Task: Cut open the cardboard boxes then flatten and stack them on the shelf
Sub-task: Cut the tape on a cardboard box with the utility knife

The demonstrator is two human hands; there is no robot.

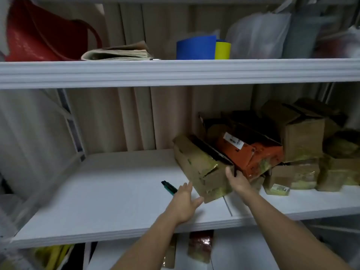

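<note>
A long brown cardboard box (200,166) with yellowish tape lies tilted at the front of a pile on the white middle shelf (116,193). My right hand (236,179) grips the box's near right corner. My left hand (185,199) reaches toward the box's lower left side with straight fingers, just short of it. A dark green-and-black cutter (169,187) lies on the shelf beside my left hand. An orange box (255,154) leans behind the brown one.
More brown boxes (303,139) are heaped at the right of the shelf. The upper shelf (175,73) holds a red bag (42,34), folded newspapers (116,53), blue and yellow rolls (196,48) and plastic bags. More items sit below.
</note>
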